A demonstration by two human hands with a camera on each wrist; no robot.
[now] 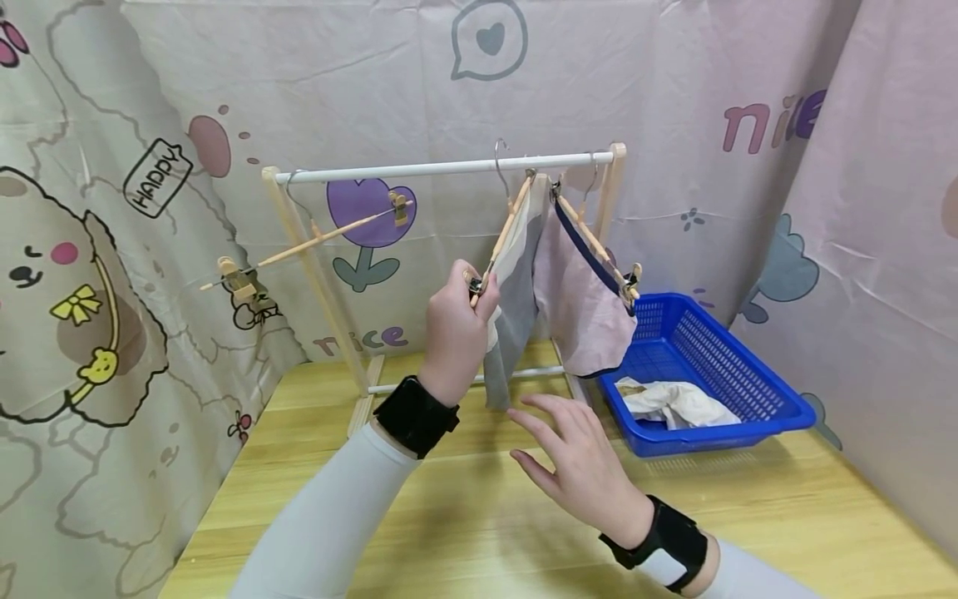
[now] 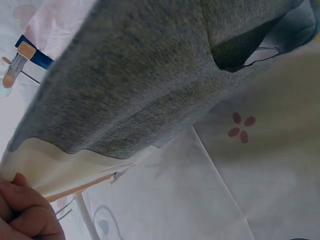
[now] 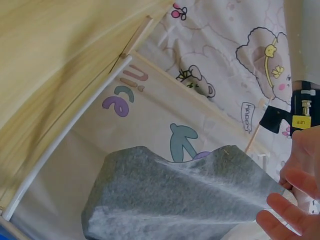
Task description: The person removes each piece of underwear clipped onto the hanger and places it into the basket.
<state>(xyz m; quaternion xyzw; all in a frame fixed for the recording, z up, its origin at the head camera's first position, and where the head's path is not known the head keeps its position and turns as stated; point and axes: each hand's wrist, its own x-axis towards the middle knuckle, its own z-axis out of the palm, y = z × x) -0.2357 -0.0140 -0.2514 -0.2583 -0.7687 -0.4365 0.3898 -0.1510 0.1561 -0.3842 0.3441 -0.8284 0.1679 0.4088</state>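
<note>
A grey garment with a cream band (image 1: 516,308) hangs from a wooden clip hanger (image 1: 511,225) on the rack's white bar. My left hand (image 1: 458,329) pinches the hanger's near end around its metal clip (image 1: 475,286). In the left wrist view, the left fingertips (image 2: 35,212) lie against the cream band's corner. My right hand (image 1: 580,462) is held above the table, below and to the right of the garment, its fingers spread and slightly bent, holding nothing. To the right, a pink garment with navy trim (image 1: 580,304) hangs from another clip hanger.
A bare clip hanger (image 1: 318,239) hangs at the rack's left end. On the right stands a blue plastic basket (image 1: 778,416) with a crumpled white cloth (image 1: 677,403) inside. The rack's wooden post (image 1: 318,283) stands on the wooden table (image 1: 449,507), before a printed curtain.
</note>
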